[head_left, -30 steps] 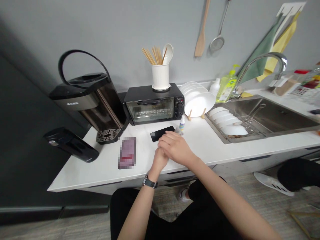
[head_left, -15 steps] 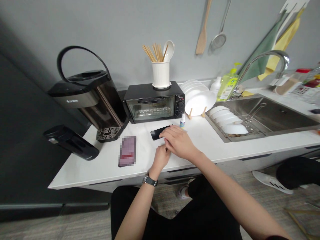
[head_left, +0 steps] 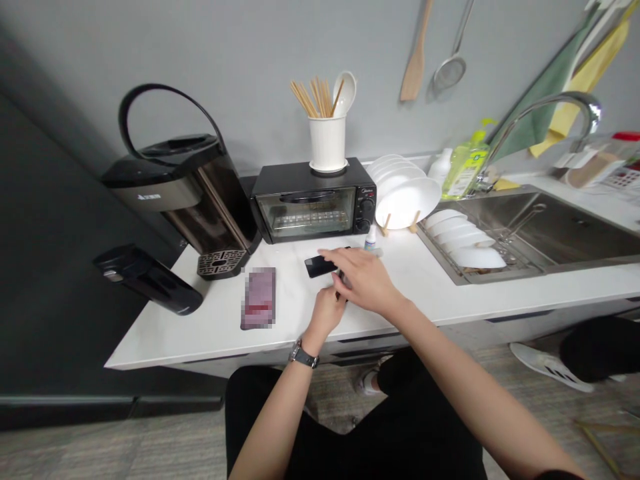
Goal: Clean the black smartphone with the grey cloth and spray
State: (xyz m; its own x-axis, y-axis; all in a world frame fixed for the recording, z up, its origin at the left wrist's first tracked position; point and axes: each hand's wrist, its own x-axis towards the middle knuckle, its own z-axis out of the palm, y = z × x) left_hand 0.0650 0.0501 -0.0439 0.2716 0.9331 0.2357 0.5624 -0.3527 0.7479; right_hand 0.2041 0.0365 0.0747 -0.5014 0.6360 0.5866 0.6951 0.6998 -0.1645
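My left hand (head_left: 327, 311), with a dark-strapped watch on its wrist, is closed over the counter's front part. A small dark thing shows at its fingers, too hidden to name. Over it lies my right hand (head_left: 369, 280), fingers bent forward and thumb tucked under, touching the left. Something greyish shows between its thumb and fingers. Just beyond, a flat black phone-like object (head_left: 318, 266) rests on the counter, partly covered by the right hand. Behind that hand stands a small white-capped bottle (head_left: 371, 239). A purple, pixelated flat object (head_left: 259, 298) lies to the left.
A toaster oven (head_left: 310, 207) carries a white utensil holder (head_left: 328, 143). On the left are a water dispenser (head_left: 185, 193) and a black flask (head_left: 150, 280). Plates (head_left: 407, 200) stand in a rack beside the sink (head_left: 575, 230). A person's shoe (head_left: 550, 367) shows at right.
The view has shifted slightly, so the scene sits a little further right. My hands stay together; the right hand's fingers have shifted slightly, showing a greyish thing beneath.
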